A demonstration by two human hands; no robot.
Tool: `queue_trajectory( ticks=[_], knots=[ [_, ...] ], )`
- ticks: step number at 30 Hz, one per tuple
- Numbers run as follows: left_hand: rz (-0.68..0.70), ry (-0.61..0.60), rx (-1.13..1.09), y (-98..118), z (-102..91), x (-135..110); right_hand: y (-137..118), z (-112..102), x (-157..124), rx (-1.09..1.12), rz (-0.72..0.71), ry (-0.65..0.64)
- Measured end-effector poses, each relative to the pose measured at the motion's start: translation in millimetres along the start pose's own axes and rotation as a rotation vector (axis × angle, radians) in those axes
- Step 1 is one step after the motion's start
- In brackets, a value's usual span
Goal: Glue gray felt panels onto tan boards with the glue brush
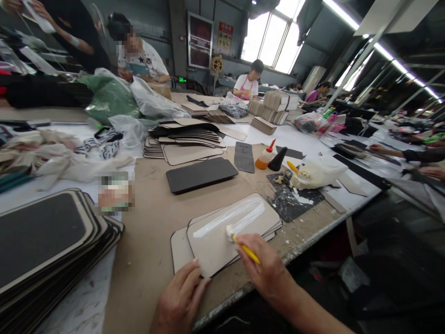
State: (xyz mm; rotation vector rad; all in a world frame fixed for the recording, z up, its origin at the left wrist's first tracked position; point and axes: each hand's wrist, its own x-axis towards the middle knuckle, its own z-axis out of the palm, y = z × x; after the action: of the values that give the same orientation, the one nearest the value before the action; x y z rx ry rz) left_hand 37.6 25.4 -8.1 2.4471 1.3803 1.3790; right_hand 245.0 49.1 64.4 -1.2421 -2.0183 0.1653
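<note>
A beige board with rounded corners and a dark edge [215, 250] lies on a small, uneven stack of similar boards. Wet white streaks of glue [205, 227] run across its far half in a bent band. My right hand [266, 266] is closed around the yellow handle of a brush [248, 250], whose white-coated bristles touch the board's middle. At the near left corner of the stack, my left hand [182, 294] holds the board's edge, fingertips on the corner and thumb alongside.
Dark boards [38, 236] are piled at left. Beyond my hands lie a dark grey board [201, 174], stacked panels [187, 141], a red-tipped bottle [264, 155], a black cone [277, 159] and a glue-filled plastic container [320, 171]. Several people sit or stand farther back. The table edge [295, 253] runs at right.
</note>
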Motion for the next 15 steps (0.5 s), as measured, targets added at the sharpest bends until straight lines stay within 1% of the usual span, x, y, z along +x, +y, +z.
queue_trajectory(
  ticks=[2,4,5,7,10,13,15],
  knots=[
    [-0.005,0.001,0.003,1.5,-1.2,0.7,-24.1,11.3,-6.2,0.086,-0.026,-0.025],
    [0.000,-0.009,0.004,2.5,-2.3,1.1,-39.2,16.4,-10.9,0.174,-0.020,-0.034],
    [0.002,-0.014,0.001,2.9,-2.6,1.2,-43.0,16.5,-12.9,0.210,-0.003,-0.032],
    [-0.016,-0.027,-0.006,3.5,-2.7,0.9,-42.9,12.3,-16.0,0.253,0.057,-0.029],
    [-0.063,-0.061,-0.016,3.8,-1.9,-0.3,-24.6,-3.2,-18.3,0.194,0.221,-0.027],
    [-0.071,-0.090,-0.016,3.3,-0.6,-2.2,10.1,-24.8,-17.3,0.051,0.384,0.003],
    [-0.070,-0.083,-0.006,2.5,0.1,-3.6,36.7,-39.6,-15.6,-0.046,0.458,0.039]
  ],
)
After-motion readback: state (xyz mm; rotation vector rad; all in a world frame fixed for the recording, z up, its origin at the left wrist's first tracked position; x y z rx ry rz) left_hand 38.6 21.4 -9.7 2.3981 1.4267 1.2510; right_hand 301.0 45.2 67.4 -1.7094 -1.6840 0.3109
